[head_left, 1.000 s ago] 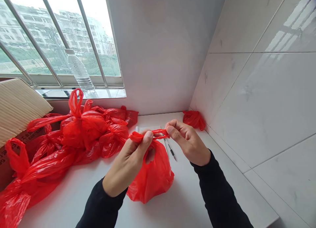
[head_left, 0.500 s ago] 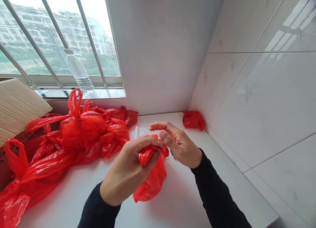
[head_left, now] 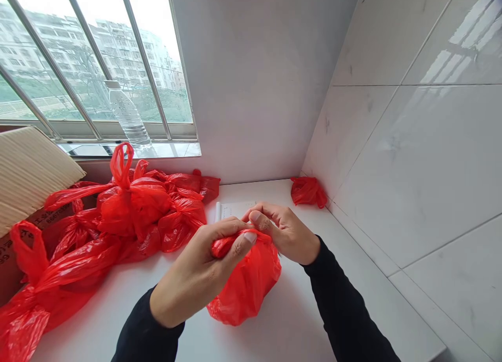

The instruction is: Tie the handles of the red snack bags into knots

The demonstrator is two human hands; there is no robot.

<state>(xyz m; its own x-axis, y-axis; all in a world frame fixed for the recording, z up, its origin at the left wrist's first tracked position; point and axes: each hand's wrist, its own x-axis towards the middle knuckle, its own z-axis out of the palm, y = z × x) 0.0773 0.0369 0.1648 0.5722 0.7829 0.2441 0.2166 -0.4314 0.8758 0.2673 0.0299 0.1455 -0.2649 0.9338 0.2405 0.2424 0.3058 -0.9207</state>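
Observation:
A red plastic bag [head_left: 247, 289] hangs from my hands over the white tabletop [head_left: 301, 320], its lower part rounded out. My left hand [head_left: 207, 270] is closed around the bunched top of the bag, thumb lying along it. My right hand [head_left: 284, 231] meets the left at the bag's upper edge, thumb and fingers drawn together on the plastic there. What the bag contains cannot be seen. Partly hidden behind my hands lies a white printed item [head_left: 231, 209].
Several knotted red bags [head_left: 137, 205] are heaped at the left, against an open cardboard box [head_left: 35, 173]. Another crumpled red bag [head_left: 308, 191] lies in the back right corner. A water bottle [head_left: 127, 113] stands on the sill of the barred window. Tiled wall [head_left: 423, 158] borders the right side.
My right hand has closed in from beside the bag onto its upper edge. The bag's lower part has spread wider and to the right. My left hand keeps its hold.

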